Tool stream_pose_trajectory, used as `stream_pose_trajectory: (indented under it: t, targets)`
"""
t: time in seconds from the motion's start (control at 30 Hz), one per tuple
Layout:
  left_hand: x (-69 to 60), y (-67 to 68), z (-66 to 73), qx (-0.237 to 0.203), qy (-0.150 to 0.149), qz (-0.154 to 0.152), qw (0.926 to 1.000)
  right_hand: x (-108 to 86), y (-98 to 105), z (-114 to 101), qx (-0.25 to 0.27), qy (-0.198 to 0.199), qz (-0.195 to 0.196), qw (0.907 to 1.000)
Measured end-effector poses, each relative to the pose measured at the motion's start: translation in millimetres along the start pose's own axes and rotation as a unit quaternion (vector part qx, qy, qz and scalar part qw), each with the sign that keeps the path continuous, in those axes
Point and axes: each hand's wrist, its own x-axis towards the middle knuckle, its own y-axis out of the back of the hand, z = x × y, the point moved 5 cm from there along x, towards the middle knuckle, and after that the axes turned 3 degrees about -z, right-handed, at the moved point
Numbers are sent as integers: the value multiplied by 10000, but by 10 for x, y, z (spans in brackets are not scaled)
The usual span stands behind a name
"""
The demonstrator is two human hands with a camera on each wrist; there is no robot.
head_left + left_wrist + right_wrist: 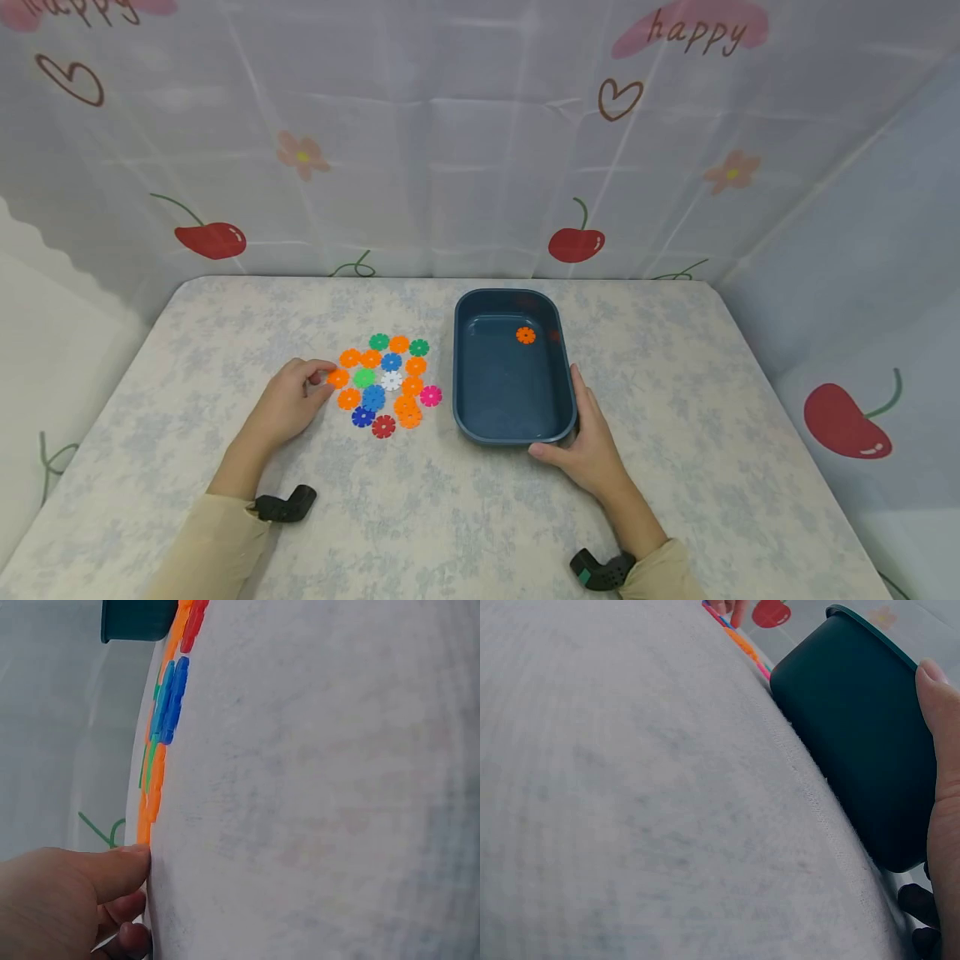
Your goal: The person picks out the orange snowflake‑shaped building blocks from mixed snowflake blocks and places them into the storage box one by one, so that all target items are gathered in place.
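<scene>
Head view is showing slotted, flat discs with notched rims, looking like smooth plastic, in orange, green, blue, white, pink and red; they are lying in a loose cluster left of the tray, several overlapping. The tray is standing upright, deep and smooth-walled, dark blue with rounded corners; one orange disc is resting inside, toward its far right. The tabletop is bearing a mottled grey-blue pattern, and the printed curtain is hanging creased behind it.

The left hand is pinching the edge of the leftmost orange disc between thumb and forefinger, the gap narrow. The right hand is holding the tray's near right corner, thumb at the near rim, fingers lying along the right wall.

A narrow strip of tabletop is separating the cluster from the tray. The tray's far rim is sitting near the table's far edge, while broader tabletop is extending on the near side and to the right.
</scene>
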Motion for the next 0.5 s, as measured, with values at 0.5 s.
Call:
stream_pose_trajectory:
  t: [0.5]
  targets:
    - [-14, -24, 0, -5, -157, 66, 9999, -3, -2, 3, 36, -12, -12, 10000]
